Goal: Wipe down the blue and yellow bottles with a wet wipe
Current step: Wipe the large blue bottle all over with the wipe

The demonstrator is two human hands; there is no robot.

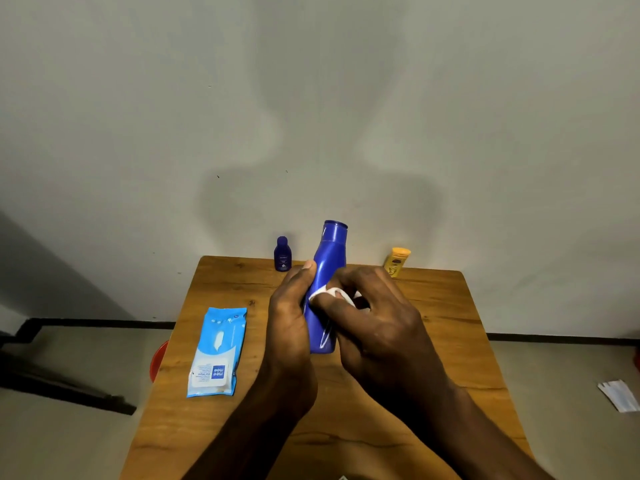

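Observation:
A tall blue bottle (328, 268) is held upright above the middle of the wooden table (450, 341). My left hand (289, 317) grips its left side, thumb up along the body. My right hand (377, 320) presses a bunched white wet wipe (327, 293) against the bottle's front right side. A small dark blue bottle (282, 253) stands at the table's far edge, left of the tall one. At the far right stands a yellow bottle (397, 261), partly behind my right hand.
A light blue wet wipe pack (217, 351) lies flat on the table's left side. A red object (158, 360) shows on the floor past the left edge. White paper (620, 394) lies on the floor at right. A wall rises right behind the table.

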